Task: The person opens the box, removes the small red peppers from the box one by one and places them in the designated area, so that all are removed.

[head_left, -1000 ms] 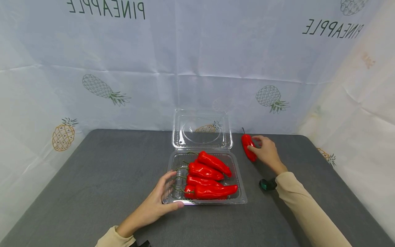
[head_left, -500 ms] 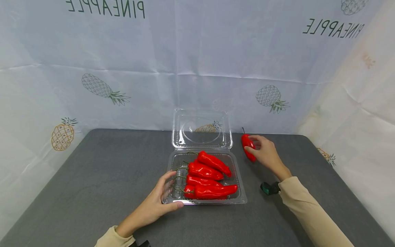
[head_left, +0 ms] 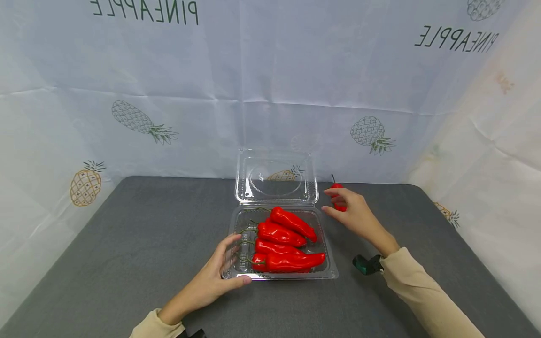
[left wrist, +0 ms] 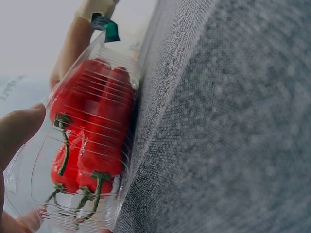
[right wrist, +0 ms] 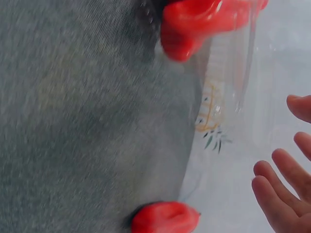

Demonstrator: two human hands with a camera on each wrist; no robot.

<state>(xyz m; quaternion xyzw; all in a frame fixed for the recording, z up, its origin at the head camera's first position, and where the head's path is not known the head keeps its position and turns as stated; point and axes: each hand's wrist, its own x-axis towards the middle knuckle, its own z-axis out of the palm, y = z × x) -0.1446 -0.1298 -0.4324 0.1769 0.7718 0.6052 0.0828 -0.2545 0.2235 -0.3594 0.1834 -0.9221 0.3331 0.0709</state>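
A clear plastic clamshell container (head_left: 331,267) sits on the table with its lid (head_left: 274,190) raised at the back. Several glossy red peppers (head_left: 291,263) with green stems lie in its base, stems to the left. My left hand (head_left: 215,279) holds the front-left corner, thumb at the front rim and fingers along the left side. Another red pepper (head_left: 339,205) lies on the table right of the lid, partly hidden behind my right hand (head_left: 355,213). That hand's fingers (right wrist: 282,199) are spread with nothing between them, apart from this pepper (right wrist: 165,218) in the right wrist view.
The grey table (head_left: 148,244) has its back edge against a pale curtain (head_left: 270,70) printed with pineapples and mirrored lettering. A dark green-faced wrist device (head_left: 367,264) hangs by the right sleeve (head_left: 422,291).
My right hand has moved left, away from the lone pepper and toward the container, covering more of that pepper from the head view. The left hand and container have not moved.
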